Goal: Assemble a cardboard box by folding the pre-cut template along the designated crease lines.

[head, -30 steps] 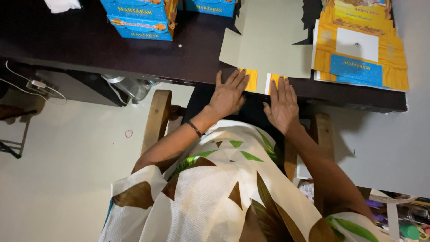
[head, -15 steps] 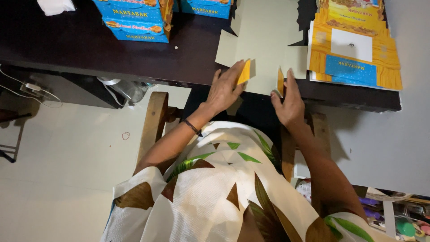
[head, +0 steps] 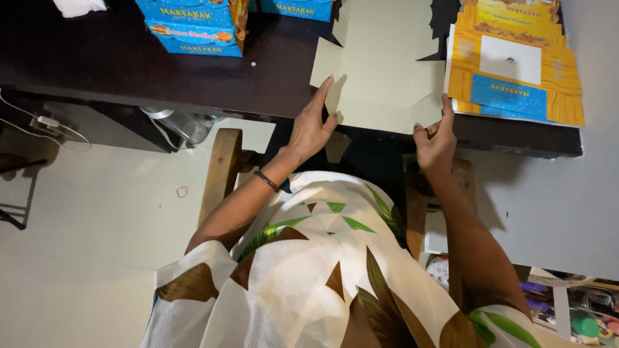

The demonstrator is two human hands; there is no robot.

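Grey cardboard, flat and smooth, lies on the dark table with its plain side up. It is a cut-out box sheet with flaps sticking out at the sides. The left hand is at the near edge of the sheet. Its fingers are stretched long and lie against the left flap, so the hand is loose and not closed on anything. The right hand is at the near right corner of the sheet. Its fingers are curled and one finger points up against the edge, but I cannot tell if it pinches the card. Just to the right of that hand lies a stack of flat yellow and blue box sheets. Far past the left hand stand folded blue boxes. A thin dark band goes round the left wrist.
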